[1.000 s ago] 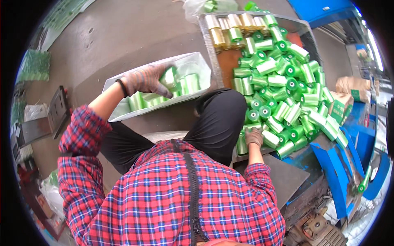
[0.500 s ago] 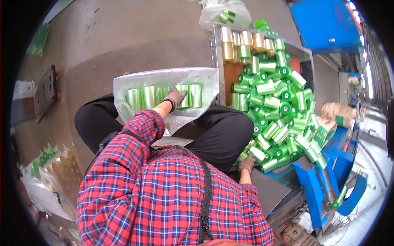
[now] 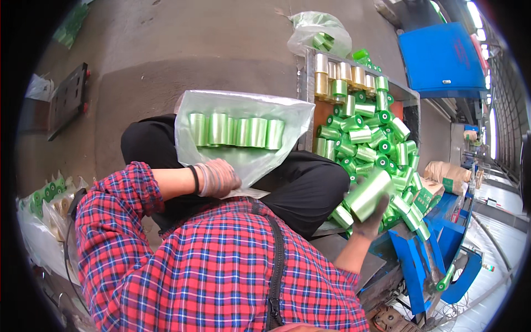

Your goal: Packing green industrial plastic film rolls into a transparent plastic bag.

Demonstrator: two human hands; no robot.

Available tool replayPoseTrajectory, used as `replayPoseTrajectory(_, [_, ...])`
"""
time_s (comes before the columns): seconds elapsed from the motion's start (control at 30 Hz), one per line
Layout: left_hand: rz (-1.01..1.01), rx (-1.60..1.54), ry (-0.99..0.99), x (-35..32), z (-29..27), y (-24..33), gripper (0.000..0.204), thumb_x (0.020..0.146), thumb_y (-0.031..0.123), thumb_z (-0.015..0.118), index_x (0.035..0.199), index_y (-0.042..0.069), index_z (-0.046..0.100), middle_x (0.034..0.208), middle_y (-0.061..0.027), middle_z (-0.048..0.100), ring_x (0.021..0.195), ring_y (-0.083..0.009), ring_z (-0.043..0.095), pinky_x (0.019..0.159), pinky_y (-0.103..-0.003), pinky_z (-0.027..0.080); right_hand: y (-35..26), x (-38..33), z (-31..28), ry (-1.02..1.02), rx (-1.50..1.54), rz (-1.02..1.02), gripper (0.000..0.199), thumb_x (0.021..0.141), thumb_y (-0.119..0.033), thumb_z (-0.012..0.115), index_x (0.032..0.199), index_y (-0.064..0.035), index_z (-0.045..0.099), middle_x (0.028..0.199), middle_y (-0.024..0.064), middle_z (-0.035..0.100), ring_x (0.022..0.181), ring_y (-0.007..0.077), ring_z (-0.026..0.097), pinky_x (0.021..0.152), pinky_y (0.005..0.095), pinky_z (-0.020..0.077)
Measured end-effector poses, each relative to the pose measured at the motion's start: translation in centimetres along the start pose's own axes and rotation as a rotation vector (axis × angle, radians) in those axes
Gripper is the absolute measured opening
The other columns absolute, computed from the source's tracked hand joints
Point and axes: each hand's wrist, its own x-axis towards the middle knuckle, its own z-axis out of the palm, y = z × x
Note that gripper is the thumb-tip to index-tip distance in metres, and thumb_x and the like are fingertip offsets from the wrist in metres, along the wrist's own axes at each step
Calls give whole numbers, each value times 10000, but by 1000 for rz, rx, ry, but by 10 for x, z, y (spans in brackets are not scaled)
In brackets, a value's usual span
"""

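Observation:
A clear plastic bag (image 3: 246, 160) lies across my lap with its near flap hanging toward me. Inside it, several green film rolls (image 3: 256, 133) stand side by side in a row. My left hand (image 3: 218, 178), in a striped work glove, is closed at the bag's near edge, fingers curled on the plastic. My gloved right hand (image 3: 369, 222) grips a green film roll (image 3: 368, 195), lifted in front of the pile and tilted. Loose green rolls (image 3: 381, 119) are heaped to my right, some hidden behind this hand and roll.
A metal-edged bin (image 3: 414, 102) holds the heap, with gold-toned rolls (image 3: 344, 72) at its far end. Beyond it sits another bag (image 3: 326, 27) of rolls. Blue metal parts (image 3: 409, 265) and a brown sack (image 3: 447, 170) stand at right; bagged rolls (image 3: 47, 205) at left.
My left hand has come out from the rolls in the bag to its near edge. My right hand has risen from the pile's near side with a roll in it. The view has shifted slightly.

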Motion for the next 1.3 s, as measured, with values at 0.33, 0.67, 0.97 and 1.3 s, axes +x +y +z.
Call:
replayPoseTrajectory(0.33, [119,-203,-30,0,-16,-8,239,741,255,569,906,101,649,843,-145,645,845,-334,612,724,-424,488,233,149,204,-173,-1304,339,980,654,-546,686,1276,107,301,1231,289,439,1151,361,449,953,367,369])
replayPoseTrajectory(0.67, [78,-378,0,1,-19,-30,277,786,326,542,878,88,651,834,-140,645,814,-325,617,712,-396,490,283,172,188,-263,-1069,543,1163,570,-652,667,1344,81,200,1304,286,376,1227,349,381,1004,349,313])
replayPoseTrajectory(0.97, [-557,-3,207,-60,41,-126,545,674,350,627,1128,55,560,1190,-167,539,1163,-287,463,1027,-352,295,89,134,158,-916,-2250,213,938,649,-498,660,1361,-46,250,1228,188,501,1123,295,502,969,375,371])
replayPoseTrajectory(1.3, [-868,-579,819,-88,25,-136,524,731,242,633,1180,35,460,953,-198,613,882,-336,596,788,-373,460,71,153,68,-124,-1490,-141,352,769,-300,586,1025,-59,581,857,185,630,832,342,599,756,359,464])
